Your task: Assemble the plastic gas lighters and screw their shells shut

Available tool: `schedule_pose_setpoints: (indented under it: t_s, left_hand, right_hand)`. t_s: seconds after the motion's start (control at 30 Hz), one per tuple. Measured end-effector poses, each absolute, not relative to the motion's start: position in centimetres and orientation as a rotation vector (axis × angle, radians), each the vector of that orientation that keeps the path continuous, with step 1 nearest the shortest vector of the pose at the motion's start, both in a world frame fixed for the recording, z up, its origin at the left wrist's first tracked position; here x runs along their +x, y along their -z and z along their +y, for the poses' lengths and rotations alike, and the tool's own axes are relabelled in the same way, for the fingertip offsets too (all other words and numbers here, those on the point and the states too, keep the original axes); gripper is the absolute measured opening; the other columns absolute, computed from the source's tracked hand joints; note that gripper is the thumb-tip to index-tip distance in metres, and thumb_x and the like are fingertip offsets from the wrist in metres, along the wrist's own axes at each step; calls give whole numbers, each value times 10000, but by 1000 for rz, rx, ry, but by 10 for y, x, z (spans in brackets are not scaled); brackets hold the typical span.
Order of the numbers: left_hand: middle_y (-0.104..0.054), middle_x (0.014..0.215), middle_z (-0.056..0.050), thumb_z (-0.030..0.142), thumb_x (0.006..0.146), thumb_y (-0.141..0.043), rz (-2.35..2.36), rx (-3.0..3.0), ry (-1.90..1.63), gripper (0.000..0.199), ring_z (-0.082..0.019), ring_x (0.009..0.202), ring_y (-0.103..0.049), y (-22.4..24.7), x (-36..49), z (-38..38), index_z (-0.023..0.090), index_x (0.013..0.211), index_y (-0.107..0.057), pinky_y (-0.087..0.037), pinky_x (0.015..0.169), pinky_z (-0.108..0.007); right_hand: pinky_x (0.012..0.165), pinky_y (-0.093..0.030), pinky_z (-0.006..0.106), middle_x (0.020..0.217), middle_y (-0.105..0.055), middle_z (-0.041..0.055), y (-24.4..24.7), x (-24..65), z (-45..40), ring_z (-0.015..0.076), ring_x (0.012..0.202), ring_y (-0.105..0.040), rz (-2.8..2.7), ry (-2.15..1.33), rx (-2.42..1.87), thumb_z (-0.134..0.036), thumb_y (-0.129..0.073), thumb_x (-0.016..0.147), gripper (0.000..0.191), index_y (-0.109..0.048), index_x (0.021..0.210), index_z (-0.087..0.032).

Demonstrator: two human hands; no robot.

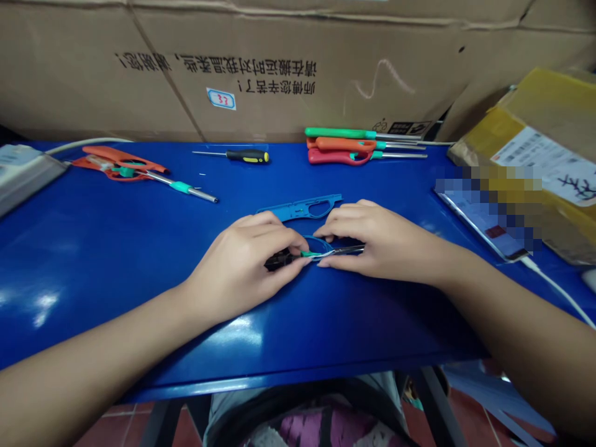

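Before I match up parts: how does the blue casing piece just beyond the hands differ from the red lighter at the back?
The blue casing piece shows no metal tube; the red lighter has a metal tube pointing right. The casing shows recessed inner detail; the lighter shows a smooth outer handle. The casing is blue; the lighter is red. Both have a finger loop and lie on the blue table.

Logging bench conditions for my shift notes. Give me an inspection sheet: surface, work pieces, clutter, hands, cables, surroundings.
Surface: glossy blue table, with reflections.
Job's things: blue half-shell; dark piece, metal tube, small green part.
Clutter: screwdriver, three lighters, orange lighter at left, phone at right.
Hands: left hand grips the dark piece; right hand around the metal tube, grip unclear.
Cables: white cable at the phone; second cable far left.
Surroundings: cardboard with upside-down print behind, taped parcel at right.
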State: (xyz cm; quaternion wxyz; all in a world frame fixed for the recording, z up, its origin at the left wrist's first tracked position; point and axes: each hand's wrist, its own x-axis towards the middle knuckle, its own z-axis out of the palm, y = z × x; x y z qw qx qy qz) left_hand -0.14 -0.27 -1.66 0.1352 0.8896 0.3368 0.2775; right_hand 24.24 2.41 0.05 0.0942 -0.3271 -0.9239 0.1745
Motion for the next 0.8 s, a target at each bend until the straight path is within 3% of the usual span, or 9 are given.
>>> schedule_pose_setpoints:
  t_s: [0.37, 0.6, 0.8]
  left_hand:
    - [-751, 888, 1, 197, 930, -660, 956, 2590, -767, 72, -174, 862, -647, 16, -2, -2, 201, 946, -731, -501, 796, -331]
    - [-752, 844, 12, 170, 907, -669, 985, 2588, -782, 85, -165, 817, -633, 14, -2, -3, 202, 933, -743, -501, 778, -321]
    - [-742, 833, 15, 117, 851, -702, 1027, 2490, -793, 89, -153, 799, -613, 15, 1, -3, 189, 893, -734, -501, 773, -296]
  right_hand:
    - [888, -416, 365, 1057, -702, 57, 1, 240, 22, 211, 1003, -642, -2725, -507, -960, -366, -632, 957, 272, -705, 1146, -185]
    - [748, -486, 275, 887, -672, 6, 8, 232, 24, 141, 803, -588, -2331, -1009, -1224, -288, -759, 810, 234, -712, 1014, -184]
    - [756, -482, 277, 913, -659, 9, 7, 233, 25, 142, 823, -573, -2307, -1098, -1229, -285, -716, 813, 245, -703, 1037, -187]
